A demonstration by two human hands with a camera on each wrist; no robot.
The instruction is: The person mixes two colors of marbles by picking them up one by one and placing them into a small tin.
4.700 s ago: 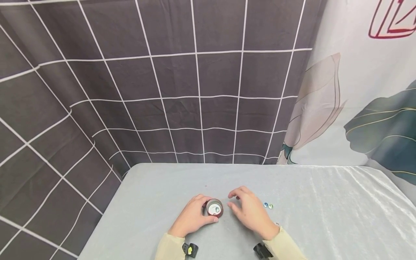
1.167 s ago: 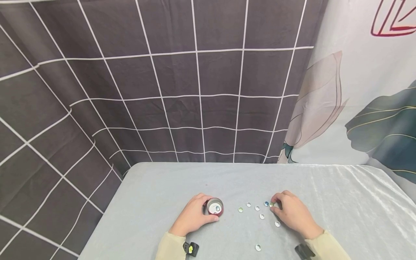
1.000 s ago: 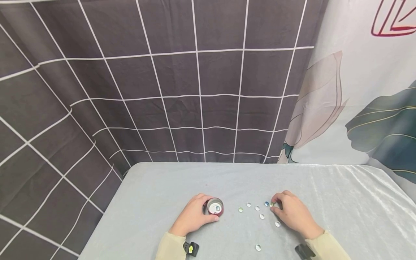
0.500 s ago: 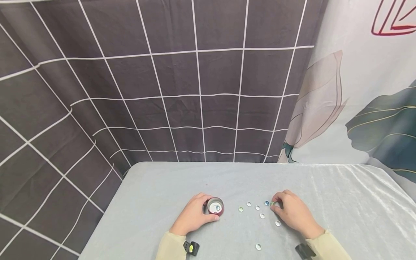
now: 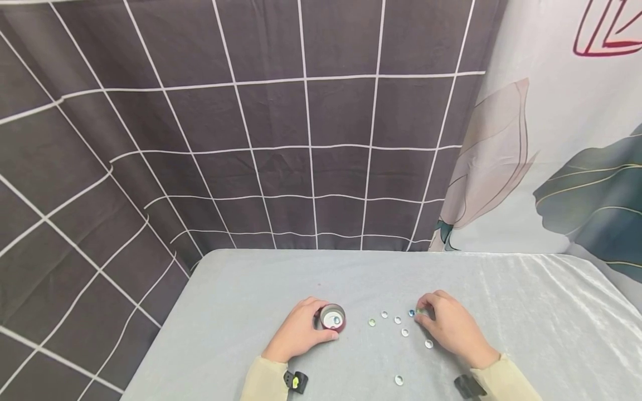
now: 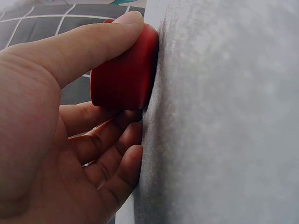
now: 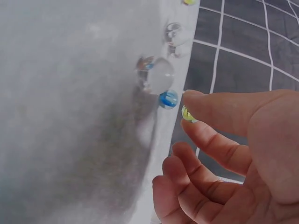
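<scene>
My left hand [image 5: 297, 331] grips a small round red cup [image 6: 124, 70] on the table, thumb on the near side and fingers behind. A bluish glass marble [image 5: 336, 320] lies on the cup's white bottom in the head view. To the right, my right hand [image 5: 453, 327] pinches a yellow-green marble [image 7: 188, 114] between thumb and index finger, its other fingers loosely curled. Just left of those fingertips sits a blue marble [image 5: 412, 313]. A clear marble [image 7: 159, 74] looms beside the blue one in the right wrist view.
Between the hands lie several more marbles: a pale green marble [image 5: 371, 322] and clear ones, such as a clear marble [image 5: 404, 332]. Another clear marble [image 5: 398, 380] is near the front. A light grey cloth covers the table [image 5: 261, 273]; a dark checked curtain [image 5: 271, 122] hangs behind.
My right hand has moved right from beside the cup to the yellow-green marble and pinches it, uncovering several marbles. The left hand keeps its grip on the cup.
</scene>
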